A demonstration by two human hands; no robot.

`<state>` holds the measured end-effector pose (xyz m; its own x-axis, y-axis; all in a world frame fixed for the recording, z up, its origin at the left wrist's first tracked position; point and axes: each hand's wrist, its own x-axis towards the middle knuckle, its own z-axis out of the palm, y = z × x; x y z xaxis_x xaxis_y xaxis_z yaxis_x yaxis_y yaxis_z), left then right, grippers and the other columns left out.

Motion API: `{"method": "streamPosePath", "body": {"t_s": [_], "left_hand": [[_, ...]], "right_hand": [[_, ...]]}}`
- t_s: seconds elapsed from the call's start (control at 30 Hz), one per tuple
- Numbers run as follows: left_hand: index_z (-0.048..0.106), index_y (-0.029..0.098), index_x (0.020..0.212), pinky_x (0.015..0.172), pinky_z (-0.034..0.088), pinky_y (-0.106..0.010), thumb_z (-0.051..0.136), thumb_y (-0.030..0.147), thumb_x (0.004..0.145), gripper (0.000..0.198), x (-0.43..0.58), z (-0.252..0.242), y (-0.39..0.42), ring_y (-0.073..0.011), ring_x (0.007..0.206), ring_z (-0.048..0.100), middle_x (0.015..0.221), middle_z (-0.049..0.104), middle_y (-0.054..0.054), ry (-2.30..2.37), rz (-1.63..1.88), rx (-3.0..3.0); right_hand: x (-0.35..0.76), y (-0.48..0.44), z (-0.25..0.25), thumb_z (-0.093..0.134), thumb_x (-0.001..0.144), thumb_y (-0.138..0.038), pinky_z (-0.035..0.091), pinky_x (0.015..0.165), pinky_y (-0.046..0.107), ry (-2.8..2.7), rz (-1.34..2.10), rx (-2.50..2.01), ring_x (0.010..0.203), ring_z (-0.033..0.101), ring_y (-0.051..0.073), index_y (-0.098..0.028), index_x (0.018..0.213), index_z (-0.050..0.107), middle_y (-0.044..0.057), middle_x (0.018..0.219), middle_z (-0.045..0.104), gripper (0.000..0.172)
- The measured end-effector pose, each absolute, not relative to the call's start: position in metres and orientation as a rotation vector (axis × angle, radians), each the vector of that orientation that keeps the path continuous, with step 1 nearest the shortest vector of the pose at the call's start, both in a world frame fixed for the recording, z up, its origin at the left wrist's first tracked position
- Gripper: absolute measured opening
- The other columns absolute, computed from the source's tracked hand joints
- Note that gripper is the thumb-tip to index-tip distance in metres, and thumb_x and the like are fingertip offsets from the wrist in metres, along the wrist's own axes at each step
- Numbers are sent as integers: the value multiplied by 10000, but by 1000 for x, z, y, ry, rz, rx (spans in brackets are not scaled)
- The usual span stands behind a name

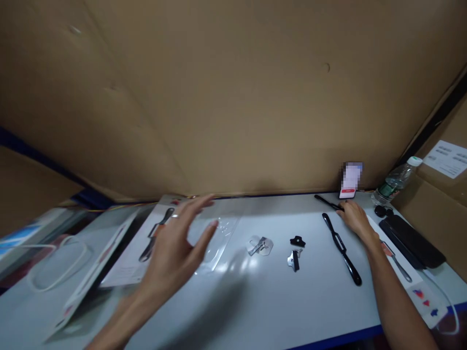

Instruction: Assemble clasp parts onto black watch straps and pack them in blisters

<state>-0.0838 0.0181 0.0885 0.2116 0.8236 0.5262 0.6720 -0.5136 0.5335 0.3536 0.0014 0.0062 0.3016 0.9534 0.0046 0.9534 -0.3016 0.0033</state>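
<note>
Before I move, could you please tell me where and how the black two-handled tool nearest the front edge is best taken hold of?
Probably by the near handle of the black tool, pinched across from above and the left: the handle is slim and long, whereas the middle has an open slot, and the right forearm runs close along the other side.

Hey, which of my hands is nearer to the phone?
Right. Your right hand is just in front of the phone, at one end of a black tool; your left hand is raised well off to its left.
</note>
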Motion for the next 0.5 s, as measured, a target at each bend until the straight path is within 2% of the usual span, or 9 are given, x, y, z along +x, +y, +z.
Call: {"method": "streamPosePath", "body": {"t_s": [0.13, 0.23, 0.37, 0.5], "left_hand": [[667, 279, 1140, 999, 482, -430, 579, 398, 886, 294, -46, 72, -1, -286, 1108, 653, 1153, 708, -85, 1155, 1131, 2125], [703, 263, 1090, 885, 508, -391, 604, 398, 895, 257, -33, 54, -7, -255, 936, 688, 961, 737, -76, 1023, 1045, 1937], [681, 199, 1049, 708, 516, -345, 601, 477, 914, 320, -27, 35, -1, -203, 683, 657, 730, 692, -52, 837, 873, 1522], [611, 170, 1119, 598, 514, -299, 570, 585, 910, 466, -33, 24, 14, -195, 640, 676, 768, 699, -63, 694, 621, 981]], "right_hand": [[349, 3, 8, 426, 1034, -222, 416, 776, 309, -1895, -47, -2502, 999, 663, 245, -133, 1085, 689, 166, 1099, 701, 283], [344, 3, 12, 415, 1032, -205, 414, 731, 319, -1873, -119, -2490, 943, 682, 257, -122, 1105, 668, 170, 1082, 710, 276], [319, -5, 30, 439, 1029, -234, 425, 724, 324, -1830, -254, -2255, 928, 674, 262, -142, 1064, 670, 131, 1061, 711, 251], [259, -23, 46, 426, 1040, -229, 453, 760, 326, -2112, -300, -1678, 875, 647, 229, -165, 1005, 678, 99, 958, 710, 263]]}}
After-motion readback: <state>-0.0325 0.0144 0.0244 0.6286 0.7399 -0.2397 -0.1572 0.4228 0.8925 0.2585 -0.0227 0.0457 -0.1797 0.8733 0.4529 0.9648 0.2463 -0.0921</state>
